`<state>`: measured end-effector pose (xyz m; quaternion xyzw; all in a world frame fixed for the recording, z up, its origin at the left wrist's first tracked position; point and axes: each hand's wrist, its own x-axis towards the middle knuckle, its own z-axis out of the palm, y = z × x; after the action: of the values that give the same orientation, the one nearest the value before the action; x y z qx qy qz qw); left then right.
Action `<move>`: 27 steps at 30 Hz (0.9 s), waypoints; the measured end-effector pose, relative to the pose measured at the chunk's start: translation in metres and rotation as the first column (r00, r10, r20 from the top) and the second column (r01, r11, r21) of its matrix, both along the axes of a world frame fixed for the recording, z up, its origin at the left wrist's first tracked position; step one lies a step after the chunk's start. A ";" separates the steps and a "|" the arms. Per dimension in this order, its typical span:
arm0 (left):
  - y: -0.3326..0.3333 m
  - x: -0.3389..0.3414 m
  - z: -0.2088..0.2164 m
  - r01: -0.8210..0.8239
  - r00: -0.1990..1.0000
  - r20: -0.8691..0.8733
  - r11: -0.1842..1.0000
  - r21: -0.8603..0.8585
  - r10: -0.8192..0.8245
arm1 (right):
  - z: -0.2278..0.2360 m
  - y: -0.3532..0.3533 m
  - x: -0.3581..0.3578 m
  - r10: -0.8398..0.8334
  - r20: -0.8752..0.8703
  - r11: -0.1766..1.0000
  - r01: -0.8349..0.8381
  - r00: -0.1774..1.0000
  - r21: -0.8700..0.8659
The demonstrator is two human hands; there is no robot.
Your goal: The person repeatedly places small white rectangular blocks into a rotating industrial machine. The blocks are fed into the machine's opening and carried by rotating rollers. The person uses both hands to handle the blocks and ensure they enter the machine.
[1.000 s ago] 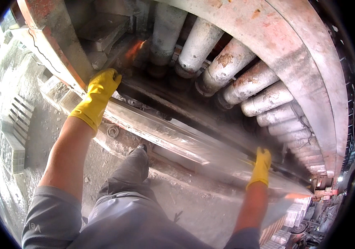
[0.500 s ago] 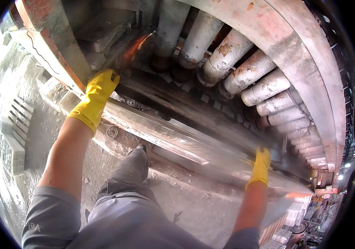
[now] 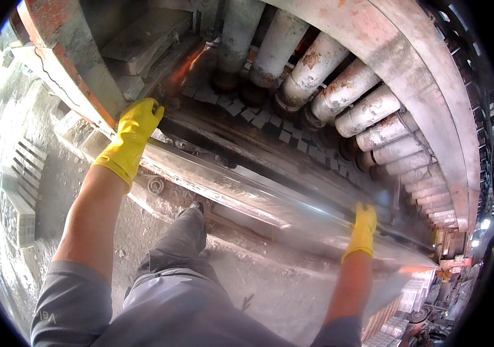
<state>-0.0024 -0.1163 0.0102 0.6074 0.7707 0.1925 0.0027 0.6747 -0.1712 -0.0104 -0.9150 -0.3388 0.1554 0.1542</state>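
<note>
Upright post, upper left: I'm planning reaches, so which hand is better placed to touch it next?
Probably the left hand. It appears close to the foot of the upright post, while the right hand is well over toward the picture's right side, farther from it.

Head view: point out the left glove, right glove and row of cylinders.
Left glove point(image 3: 134, 124): head view, back of glove.
Right glove point(image 3: 364, 226): head view, back of glove.
Row of cylinders point(image 3: 367, 113): head view, side of one cylinder.
</note>
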 end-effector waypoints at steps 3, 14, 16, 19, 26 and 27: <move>-0.006 -0.004 -0.005 0.017 1.000 0.004 1.000 0.023 -0.017 | 0.001 -0.008 -0.003 -0.023 -0.014 1.000 0.023 1.000 0.003; -0.044 -0.011 -0.017 0.012 1.000 0.013 1.000 0.021 -0.013 | -0.012 -0.050 0.000 -0.009 0.011 0.999 0.008 1.000 0.037; -0.048 -0.014 -0.022 0.025 1.000 0.010 0.999 0.029 -0.026 | -0.016 -0.056 0.003 -0.022 0.002 0.999 0.022 1.000 0.044; -0.057 -0.015 -0.021 0.026 1.000 -0.001 0.999 0.030 -0.026 | -0.019 -0.061 0.002 -0.018 0.004 0.999 0.018 1.000 0.039; -0.072 -0.018 -0.024 0.020 1.000 0.002 0.999 0.026 -0.020 | -0.018 -0.082 -0.006 -0.032 0.021 0.999 0.031 0.999 0.044; -0.074 -0.018 -0.024 0.015 1.000 0.007 1.000 0.013 -0.015 | -0.020 -0.085 -0.004 -0.033 0.021 0.998 0.032 0.999 0.045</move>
<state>-0.0202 -0.1901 -0.0137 0.6124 0.7649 0.1997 0.0028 0.6711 -0.2559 -0.0306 -0.9183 -0.3290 0.1353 0.1737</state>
